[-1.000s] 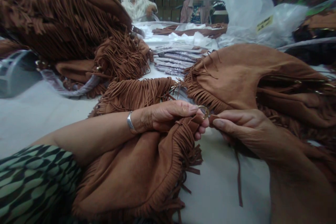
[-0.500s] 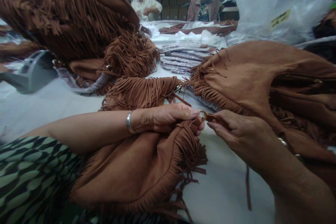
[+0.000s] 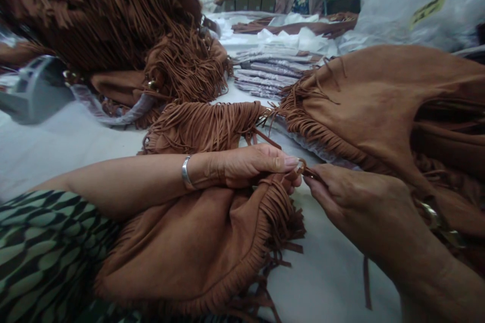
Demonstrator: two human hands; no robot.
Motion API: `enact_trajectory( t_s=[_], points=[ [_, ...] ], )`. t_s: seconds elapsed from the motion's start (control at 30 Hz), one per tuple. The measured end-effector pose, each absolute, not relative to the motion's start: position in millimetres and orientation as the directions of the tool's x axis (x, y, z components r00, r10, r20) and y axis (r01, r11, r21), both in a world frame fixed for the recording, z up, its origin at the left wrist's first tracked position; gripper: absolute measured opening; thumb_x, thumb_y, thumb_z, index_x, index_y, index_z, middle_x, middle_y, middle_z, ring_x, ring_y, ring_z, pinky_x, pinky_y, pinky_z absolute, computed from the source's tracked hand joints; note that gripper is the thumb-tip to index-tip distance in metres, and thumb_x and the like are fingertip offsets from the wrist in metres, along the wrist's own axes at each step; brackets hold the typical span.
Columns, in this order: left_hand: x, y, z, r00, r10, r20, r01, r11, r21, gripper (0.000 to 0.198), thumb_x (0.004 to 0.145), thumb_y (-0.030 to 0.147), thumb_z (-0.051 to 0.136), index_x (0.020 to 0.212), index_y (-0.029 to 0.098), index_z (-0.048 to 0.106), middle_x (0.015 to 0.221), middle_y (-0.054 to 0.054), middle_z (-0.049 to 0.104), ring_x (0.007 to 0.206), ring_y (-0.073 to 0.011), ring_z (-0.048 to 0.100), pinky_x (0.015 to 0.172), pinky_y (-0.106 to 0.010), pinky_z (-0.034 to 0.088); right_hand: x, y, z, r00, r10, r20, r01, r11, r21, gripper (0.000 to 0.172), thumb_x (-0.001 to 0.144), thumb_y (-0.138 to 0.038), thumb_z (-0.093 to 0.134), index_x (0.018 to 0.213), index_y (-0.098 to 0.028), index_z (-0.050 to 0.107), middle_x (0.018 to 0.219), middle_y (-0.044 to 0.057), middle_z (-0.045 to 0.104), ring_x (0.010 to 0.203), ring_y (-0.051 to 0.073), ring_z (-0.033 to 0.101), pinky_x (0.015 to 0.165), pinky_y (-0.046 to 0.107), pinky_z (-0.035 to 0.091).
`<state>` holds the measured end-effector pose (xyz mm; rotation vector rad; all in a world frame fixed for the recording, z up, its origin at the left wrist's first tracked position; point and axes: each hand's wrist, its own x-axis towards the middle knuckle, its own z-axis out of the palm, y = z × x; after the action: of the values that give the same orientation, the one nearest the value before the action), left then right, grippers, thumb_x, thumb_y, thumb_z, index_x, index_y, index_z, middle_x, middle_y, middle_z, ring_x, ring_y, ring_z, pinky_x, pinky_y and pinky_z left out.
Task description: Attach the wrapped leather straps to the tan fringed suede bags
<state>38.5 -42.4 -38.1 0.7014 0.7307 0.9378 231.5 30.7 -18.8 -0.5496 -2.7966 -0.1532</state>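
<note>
A brown fringed bag (image 3: pixel 193 247) lies at the table's near edge, against the patterned sleeve. My left hand (image 3: pixel 253 164) is closed on its upper right corner, thumb beside a small gold-coloured metal ring (image 3: pixel 301 165). My right hand (image 3: pixel 359 202) pinches a brown strap (image 3: pixel 314 174) whose end meets the ring; whether it passes through is too small to tell. Most of the strap is hidden by the fingers. Below my right hand hangs a thin brown strip (image 3: pixel 367 282).
Another fringed bag (image 3: pixel 379 86) lies on the right, a heap of them (image 3: pixel 113 20) on the left. Flat wrapped pieces (image 3: pixel 261 73) are stacked behind. A grey tape dispenser-like object (image 3: pixel 41 91) stands far left. Two people sit across the white table (image 3: pixel 76 146).
The camera view has tilted slightly down and to the left. My right hand has turned a little, bringing the strap's end closer against the ring; my left hand keeps its hold.
</note>
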Motion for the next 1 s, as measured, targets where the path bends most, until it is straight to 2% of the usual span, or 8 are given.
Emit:
enact_trajectory(
  t_s=[0.23,0.4,0.53,0.73,1.0],
  points=[
    [38.8,-42.4,-38.4,0.393,0.884,-0.254,-0.421,0.419,0.805,0.045,0.065,0.050,0.076,0.076,0.007,0.065,0.061,-0.004,0.061,0.055,-0.0095,0.056,0.054,-0.021,0.044,232.1,27.9,-15.5,-0.866,0.403,0.297,0.432,0.901,0.037,0.032,0.089,-0.035,0.039,0.071,-0.020,0.060,0.061,0.007,0.066,0.051,0.024,0.063,0.048,0.032,0.028],
    [38.1,-42.3,-40.9,0.358,0.904,-0.234,-0.423,0.381,0.822,0.043,0.065,0.048,0.077,0.075,0.008,0.066,0.065,-0.005,0.062,0.056,-0.0098,0.057,0.054,-0.021,0.045,233.0,26.4,-14.3,-0.880,0.405,0.249,0.415,0.910,-0.014,0.030,0.088,-0.035,0.038,0.077,-0.021,0.063,0.063,0.007,0.067,0.052,0.026,0.063,0.049,0.033,0.029],
    [37.7,-42.5,-41.9,0.364,0.904,-0.225,-0.427,0.377,0.822,0.041,0.068,0.047,0.075,0.074,0.007,0.065,0.064,-0.004,0.061,0.055,-0.0088,0.056,0.054,-0.020,0.044,231.3,22.1,-13.8,-0.863,0.451,0.227,0.455,0.890,-0.038,0.028,0.087,-0.034,0.039,0.072,-0.021,0.060,0.062,0.007,0.066,0.053,0.026,0.063,0.049,0.033,0.029],
    [36.0,-44.0,-42.8,0.378,0.902,-0.208,-0.425,0.369,0.827,0.037,0.073,0.044,0.071,0.079,0.008,0.066,0.068,-0.004,0.061,0.058,-0.0091,0.057,0.056,-0.020,0.045,233.6,22.4,-13.1,-0.850,0.477,0.221,0.488,0.873,-0.007,0.027,0.086,-0.036,0.040,0.070,-0.022,0.057,0.058,0.006,0.063,0.051,0.027,0.060,0.050,0.033,0.027],
    [38.0,-47.1,-34.8,0.404,0.885,-0.231,-0.392,0.396,0.830,0.037,0.073,0.042,0.073,0.079,0.006,0.066,0.066,-0.003,0.060,0.059,-0.0083,0.057,0.061,-0.020,0.047,232.9,20.5,-8.8,-0.861,0.505,0.064,0.498,0.861,-0.103,0.026,0.087,-0.033,0.040,0.076,-0.022,0.061,0.066,0.004,0.064,0.062,0.023,0.063,0.058,0.033,0.034]
  ],
)
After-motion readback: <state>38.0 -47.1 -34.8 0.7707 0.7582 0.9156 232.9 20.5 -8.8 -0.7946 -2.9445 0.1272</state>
